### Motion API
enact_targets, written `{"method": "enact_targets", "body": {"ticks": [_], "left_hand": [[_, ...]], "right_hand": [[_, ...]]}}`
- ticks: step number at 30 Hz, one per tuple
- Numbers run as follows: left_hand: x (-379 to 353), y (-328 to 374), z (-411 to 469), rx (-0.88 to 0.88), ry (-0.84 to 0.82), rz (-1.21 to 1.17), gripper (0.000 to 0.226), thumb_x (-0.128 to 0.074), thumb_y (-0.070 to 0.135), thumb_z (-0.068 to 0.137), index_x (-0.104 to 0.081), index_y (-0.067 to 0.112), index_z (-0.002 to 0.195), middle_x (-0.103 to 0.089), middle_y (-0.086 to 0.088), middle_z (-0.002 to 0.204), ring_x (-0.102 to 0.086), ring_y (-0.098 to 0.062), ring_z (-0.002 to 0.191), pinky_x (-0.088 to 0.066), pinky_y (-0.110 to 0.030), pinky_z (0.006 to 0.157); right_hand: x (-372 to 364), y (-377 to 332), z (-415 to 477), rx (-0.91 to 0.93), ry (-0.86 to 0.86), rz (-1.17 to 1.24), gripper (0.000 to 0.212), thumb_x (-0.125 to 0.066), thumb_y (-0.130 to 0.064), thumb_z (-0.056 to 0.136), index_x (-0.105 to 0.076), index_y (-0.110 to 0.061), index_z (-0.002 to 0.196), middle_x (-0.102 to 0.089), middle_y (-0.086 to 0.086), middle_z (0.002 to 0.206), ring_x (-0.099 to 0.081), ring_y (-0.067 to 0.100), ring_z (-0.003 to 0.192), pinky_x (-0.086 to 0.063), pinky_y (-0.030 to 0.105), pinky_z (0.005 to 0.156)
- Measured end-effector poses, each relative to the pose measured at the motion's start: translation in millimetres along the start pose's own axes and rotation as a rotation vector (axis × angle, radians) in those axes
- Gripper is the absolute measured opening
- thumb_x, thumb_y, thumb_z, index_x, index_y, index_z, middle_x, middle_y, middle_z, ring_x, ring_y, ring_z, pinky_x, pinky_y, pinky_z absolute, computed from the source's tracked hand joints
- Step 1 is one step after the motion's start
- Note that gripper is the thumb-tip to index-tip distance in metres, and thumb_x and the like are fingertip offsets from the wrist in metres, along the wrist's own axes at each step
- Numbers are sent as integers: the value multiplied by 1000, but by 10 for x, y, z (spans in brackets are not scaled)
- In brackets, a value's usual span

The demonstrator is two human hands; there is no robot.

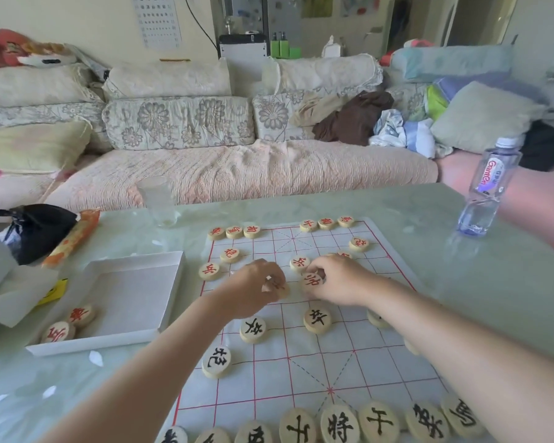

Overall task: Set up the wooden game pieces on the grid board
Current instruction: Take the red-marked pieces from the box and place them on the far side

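Two hands meet over the middle of the grid board (349,362), which lies flat on the bench (493,282).

- Right hand (339,279): thumb and fingertips pinch a red-marked piece (312,279), held tilted just above the mid-board squares.
- Left hand (256,286): fingers curled down on the board. A pale edge shows beneath them; I cannot tell whether it is a gripped piece.
- Far row: two groups of three red pieces with a gap between. Near row: black pieces (338,423) lined along the edge.
- White box (170,282), left of the board, holds two red pieces (69,324) not yet placed.

Risks, as judged:
- A red soldier (299,263) sits just beyond the right knuckles. Reaching for the far gap may knock it off its crossing.
- The right forearm lies low over the board's right side and half hides two pieces. A sideways drag would sweep them.
- The two hands are close together and could bump.
- The board looks like a thin sheet on a glossy top. Wrist pressure could slide it and shift every placed row.
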State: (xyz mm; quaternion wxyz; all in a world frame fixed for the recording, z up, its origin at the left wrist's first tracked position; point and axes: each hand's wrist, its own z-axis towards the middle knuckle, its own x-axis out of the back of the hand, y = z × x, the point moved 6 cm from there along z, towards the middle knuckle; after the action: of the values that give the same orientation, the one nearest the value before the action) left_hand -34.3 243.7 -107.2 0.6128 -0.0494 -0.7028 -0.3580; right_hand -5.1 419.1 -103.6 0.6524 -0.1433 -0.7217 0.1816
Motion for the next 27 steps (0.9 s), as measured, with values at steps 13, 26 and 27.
{"method": "enact_targets", "body": {"ticks": [13,26,27], "left_hand": [[-41,-26,84,34,-57,44,54,-69,34,82,-49,30,132,-52,13,113,-53,-9,94,-41,-20,79],[3,44,226,75,-50,87,45,-68,37,78,-58,29,121,-54,7,115,-56,-12,92,-48,-22,73],[67,38,254,76,-8,62,43,-66,37,79,-59,28,120,-54,8,114,-57,-12,91,-48,-21,72]], "right_hand": [[-44,-18,8,2,-59,-86,56,-70,-45,77,-55,-31,129,-53,-5,130,-54,15,115,-47,33,96],[2,-43,-10,-31,-47,-98,50,-70,-49,76,-57,-29,120,-57,-7,119,-56,15,106,-49,31,87],[38,-59,5,-24,-31,-93,45,-68,-51,77,-59,-29,115,-57,-7,114,-56,15,102,-50,31,85]]}}
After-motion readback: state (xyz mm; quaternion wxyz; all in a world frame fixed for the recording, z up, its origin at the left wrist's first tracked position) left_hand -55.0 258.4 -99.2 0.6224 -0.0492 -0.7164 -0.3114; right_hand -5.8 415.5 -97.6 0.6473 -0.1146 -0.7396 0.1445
